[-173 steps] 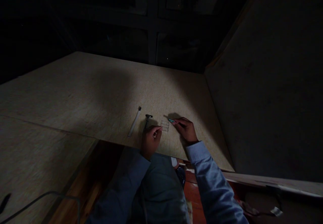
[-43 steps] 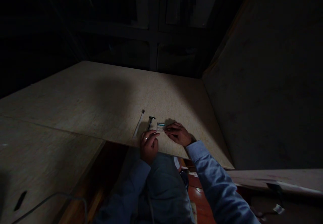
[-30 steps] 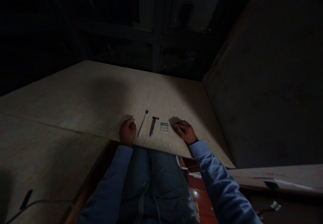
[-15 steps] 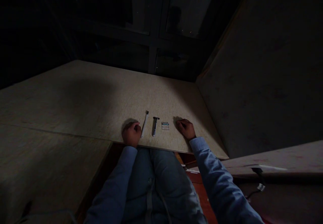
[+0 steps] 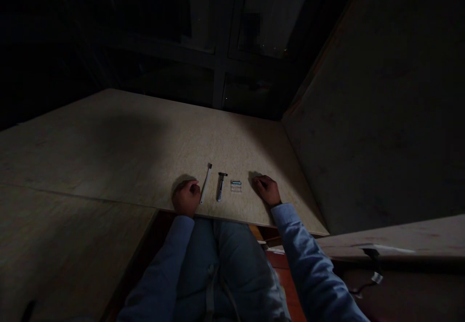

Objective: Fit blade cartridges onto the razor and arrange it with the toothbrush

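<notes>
My left hand point(image 5: 186, 197) rests on the stone-like tabletop point(image 5: 203, 133), its fingers curled into a loose fist with nothing seen in it. Just to its right lies a toothbrush point(image 5: 206, 184) with a white handle and a dark head pointing away from me. A razor point(image 5: 221, 187) with a dark handle lies beside the toothbrush, head at the far end. Right of the razor is a small clear case point(image 5: 236, 187) with a blue-green strip, perhaps a blade cartridge. My right hand point(image 5: 267, 189) rests farther right, fingers curled in, nothing visible in it.
The tabletop's front edge point(image 5: 236, 221) runs just above my lap. A dark window point(image 5: 218, 70) stands behind the table, and a wall point(image 5: 378, 118) rises at the right. A black cable point(image 5: 363, 288) with a white tag hangs at the lower right.
The view has shifted slightly, so the table items and hands appear a little lower. Both hands and the three items keep their places on the table.
</notes>
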### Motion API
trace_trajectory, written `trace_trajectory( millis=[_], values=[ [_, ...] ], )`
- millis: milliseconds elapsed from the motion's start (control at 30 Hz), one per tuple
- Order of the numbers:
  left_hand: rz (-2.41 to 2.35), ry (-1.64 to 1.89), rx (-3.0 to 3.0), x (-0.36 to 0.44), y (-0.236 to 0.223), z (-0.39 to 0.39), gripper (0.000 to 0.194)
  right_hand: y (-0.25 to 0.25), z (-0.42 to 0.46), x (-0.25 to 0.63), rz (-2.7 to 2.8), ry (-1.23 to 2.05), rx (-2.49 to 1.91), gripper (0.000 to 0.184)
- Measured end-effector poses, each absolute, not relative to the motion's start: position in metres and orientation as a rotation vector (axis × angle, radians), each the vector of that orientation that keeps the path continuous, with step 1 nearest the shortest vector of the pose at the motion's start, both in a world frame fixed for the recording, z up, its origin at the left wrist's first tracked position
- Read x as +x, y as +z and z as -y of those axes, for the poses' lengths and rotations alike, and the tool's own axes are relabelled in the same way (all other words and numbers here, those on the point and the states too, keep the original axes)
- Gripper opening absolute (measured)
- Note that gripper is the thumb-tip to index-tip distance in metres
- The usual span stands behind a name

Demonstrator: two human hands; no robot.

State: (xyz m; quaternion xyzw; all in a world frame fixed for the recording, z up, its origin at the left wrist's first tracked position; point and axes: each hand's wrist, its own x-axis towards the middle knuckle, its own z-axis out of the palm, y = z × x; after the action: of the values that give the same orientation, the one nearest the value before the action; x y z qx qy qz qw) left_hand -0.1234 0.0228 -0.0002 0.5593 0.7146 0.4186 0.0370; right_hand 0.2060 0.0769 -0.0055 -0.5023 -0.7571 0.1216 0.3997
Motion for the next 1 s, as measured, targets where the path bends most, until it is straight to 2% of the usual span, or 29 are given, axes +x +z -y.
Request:
trace_trajectory(
  millis=[1000],
  values=[
    [-2.265, 1.365, 1.734, -0.1246, -0.0077, -0.0238, 0.021, -0.0101, -0.0786, 0.2054, 1.868, 0.429, -1.253, 0.028]
  ],
)
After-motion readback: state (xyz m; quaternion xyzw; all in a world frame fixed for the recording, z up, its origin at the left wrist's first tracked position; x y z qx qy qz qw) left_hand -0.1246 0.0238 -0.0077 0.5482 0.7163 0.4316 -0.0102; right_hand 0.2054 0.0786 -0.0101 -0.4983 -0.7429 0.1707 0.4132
